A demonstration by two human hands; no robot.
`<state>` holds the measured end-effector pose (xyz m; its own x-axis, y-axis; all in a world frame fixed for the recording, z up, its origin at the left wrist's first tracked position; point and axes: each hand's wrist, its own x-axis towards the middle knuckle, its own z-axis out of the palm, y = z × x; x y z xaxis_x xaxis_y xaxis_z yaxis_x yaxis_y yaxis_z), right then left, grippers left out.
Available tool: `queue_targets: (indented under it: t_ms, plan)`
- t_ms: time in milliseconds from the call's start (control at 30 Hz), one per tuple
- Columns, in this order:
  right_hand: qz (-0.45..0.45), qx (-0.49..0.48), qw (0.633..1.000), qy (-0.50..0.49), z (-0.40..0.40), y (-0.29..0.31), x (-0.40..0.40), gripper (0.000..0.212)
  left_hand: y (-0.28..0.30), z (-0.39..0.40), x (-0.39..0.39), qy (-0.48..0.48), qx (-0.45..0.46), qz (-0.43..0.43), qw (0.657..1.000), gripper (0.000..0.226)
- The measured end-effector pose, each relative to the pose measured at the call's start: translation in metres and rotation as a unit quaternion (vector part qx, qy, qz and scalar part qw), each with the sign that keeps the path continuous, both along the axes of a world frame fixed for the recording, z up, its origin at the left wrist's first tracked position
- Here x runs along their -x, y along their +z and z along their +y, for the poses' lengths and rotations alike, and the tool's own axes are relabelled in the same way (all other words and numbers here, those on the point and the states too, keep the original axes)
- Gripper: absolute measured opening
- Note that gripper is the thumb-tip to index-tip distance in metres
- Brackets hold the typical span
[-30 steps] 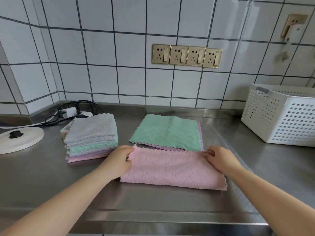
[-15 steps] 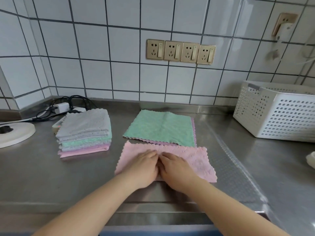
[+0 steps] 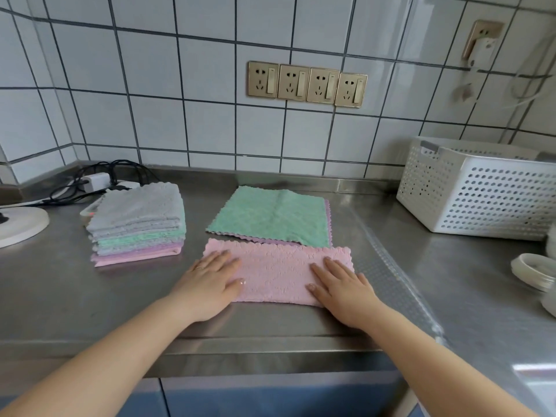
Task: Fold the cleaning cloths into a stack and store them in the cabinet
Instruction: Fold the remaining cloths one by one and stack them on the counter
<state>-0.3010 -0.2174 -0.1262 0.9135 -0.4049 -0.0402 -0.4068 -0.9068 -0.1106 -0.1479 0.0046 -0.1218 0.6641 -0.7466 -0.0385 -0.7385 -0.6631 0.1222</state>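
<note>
A pink cloth (image 3: 275,272), folded into a long strip, lies on the steel counter (image 3: 75,296) near its front edge. My left hand (image 3: 210,281) presses flat on the strip's left end and my right hand (image 3: 343,288) presses flat on its right end, fingers straight. Behind it lies an unfolded green cloth (image 3: 272,218) on top of a purple one whose edge shows at the right. To the left stands a stack of folded cloths (image 3: 137,224), grey on top, then green, purple and pink.
A white perforated basket (image 3: 478,191) stands at the back right. A white round lid (image 3: 21,225) sits at the far left, with a charger and black cables (image 3: 99,182) behind the stack. Small white jars (image 3: 535,270) are at the right edge. Cabinet fronts (image 3: 270,398) show below the counter.
My hands, side by side at the middle of the pink strip half a second ago, have slid apart to its two ends, smoothing it flat.
</note>
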Motion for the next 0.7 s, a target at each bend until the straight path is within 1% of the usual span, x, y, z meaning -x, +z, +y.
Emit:
queue_targets:
  t_ms: [100,167,233,300,367,433,500,567,633,700]
  plan:
    - [-0.013,-0.006,1.000,-0.017,-0.009,0.002,0.014,0.053,0.000,0.001,0.003,0.022,-0.003,0.000,1.000,0.055]
    - [-0.051,0.009,0.998,-0.028,-0.012,0.005,0.023,0.046,0.006,-0.003,0.012,0.006,0.023,-0.042,0.999,0.048]
    - [-0.100,0.033,0.994,-0.028,-0.015,0.009,0.030,0.037,0.014,-0.014,0.029,-0.063,0.090,-0.068,0.992,0.041]
    - [-0.126,0.038,0.991,-0.020,-0.018,0.012,0.036,0.033,0.020,-0.030,0.053,-0.145,0.133,-0.030,0.980,0.039]
    - [-0.133,0.029,0.991,-0.017,-0.022,0.015,0.043,0.036,0.022,-0.049,0.080,-0.212,0.138,0.010,0.967,0.037]
    - [-0.133,0.018,0.991,-0.007,-0.026,0.018,0.049,0.041,0.019,-0.069,0.100,-0.251,0.110,0.006,0.962,0.037]
    - [-0.129,0.000,0.992,0.001,-0.030,0.021,0.056,0.038,0.015,-0.087,0.114,-0.260,0.069,-0.022,0.963,0.039]
    - [-0.140,-0.022,0.990,0.011,-0.033,0.023,0.064,0.036,0.011,-0.099,0.121,-0.245,0.047,-0.054,0.967,0.042]
    - [-0.141,-0.041,0.989,0.030,-0.033,0.024,0.072,0.035,0.009,-0.105,0.124,-0.227,0.044,-0.084,0.969,0.048]
    - [-0.124,-0.052,0.989,0.056,-0.030,0.025,0.078,0.042,0.007,-0.107,0.124,-0.212,0.070,-0.101,0.969,0.050]
